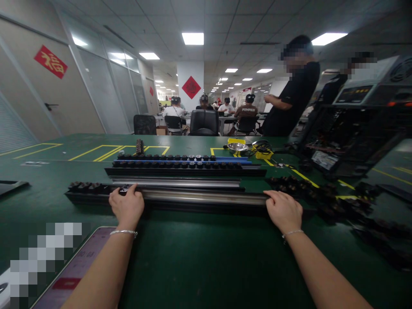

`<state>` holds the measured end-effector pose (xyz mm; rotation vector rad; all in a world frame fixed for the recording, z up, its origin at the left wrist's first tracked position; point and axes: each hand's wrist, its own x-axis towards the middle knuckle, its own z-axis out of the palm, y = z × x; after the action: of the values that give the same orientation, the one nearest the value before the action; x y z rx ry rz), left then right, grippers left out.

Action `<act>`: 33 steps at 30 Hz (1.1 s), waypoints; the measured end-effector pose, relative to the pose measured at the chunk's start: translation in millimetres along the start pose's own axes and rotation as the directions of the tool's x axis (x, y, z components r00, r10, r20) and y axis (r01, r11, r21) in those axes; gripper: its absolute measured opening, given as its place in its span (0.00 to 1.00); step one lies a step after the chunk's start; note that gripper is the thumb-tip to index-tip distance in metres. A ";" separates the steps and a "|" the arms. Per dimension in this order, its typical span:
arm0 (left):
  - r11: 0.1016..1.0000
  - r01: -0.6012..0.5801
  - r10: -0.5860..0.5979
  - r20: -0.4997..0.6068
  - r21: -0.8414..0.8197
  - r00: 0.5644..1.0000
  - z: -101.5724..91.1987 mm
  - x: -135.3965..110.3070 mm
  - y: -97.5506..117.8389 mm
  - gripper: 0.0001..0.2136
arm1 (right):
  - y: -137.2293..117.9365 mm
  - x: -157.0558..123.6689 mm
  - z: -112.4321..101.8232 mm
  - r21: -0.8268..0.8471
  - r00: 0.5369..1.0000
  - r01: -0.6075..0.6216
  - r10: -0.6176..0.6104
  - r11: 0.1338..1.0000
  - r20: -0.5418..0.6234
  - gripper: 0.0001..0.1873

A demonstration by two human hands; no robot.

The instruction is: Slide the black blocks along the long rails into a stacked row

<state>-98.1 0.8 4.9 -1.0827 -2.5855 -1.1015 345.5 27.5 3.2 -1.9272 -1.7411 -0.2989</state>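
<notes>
A long black channel rail (pixel 206 198) with a silver inner strip lies crosswise on the table. Several small dark blocks (pixel 88 186) sit in a row at its left end. My left hand (pixel 127 208) has its fingers curled on a small black-and-silver block (pixel 124 189) in the rail, just right of that row. At the rail's right end, my right hand (pixel 285 210) grips the edge with bent fingers; its thumb is mostly hidden. Right behind lies a second silver-lined rail (pixel 189 183), which neither hand touches.
Farther back, another rail (pixel 161 172) and a blue strip (pixel 230 161) carry rows of dark blocks. Loose dark parts (pixel 334 197) are heaped at right, near a metal bowl (pixel 237 147). A phone (pixel 80 262) lies front left. A person (pixel 294 98) stands beyond the table.
</notes>
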 end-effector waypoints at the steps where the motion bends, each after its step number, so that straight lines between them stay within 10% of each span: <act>1: 1.000 0.011 -0.011 0.013 -0.001 1.000 0.7 0.0 -0.5 0.21 | 0.2 0.1 0.3 0.001 1.000 0.004 -0.004 1.000 0.002 0.22; 33: 1.000 0.013 -0.013 -0.036 0.004 0.999 7.1 -6.4 4.3 0.18 | 4.5 3.2 6.8 0.000 0.999 0.024 -0.024 1.000 -0.038 0.21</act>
<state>-89.5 4.0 -0.1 -1.0371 -2.5693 -1.1079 349.1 33.5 -1.9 -1.8889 -1.7409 -0.3414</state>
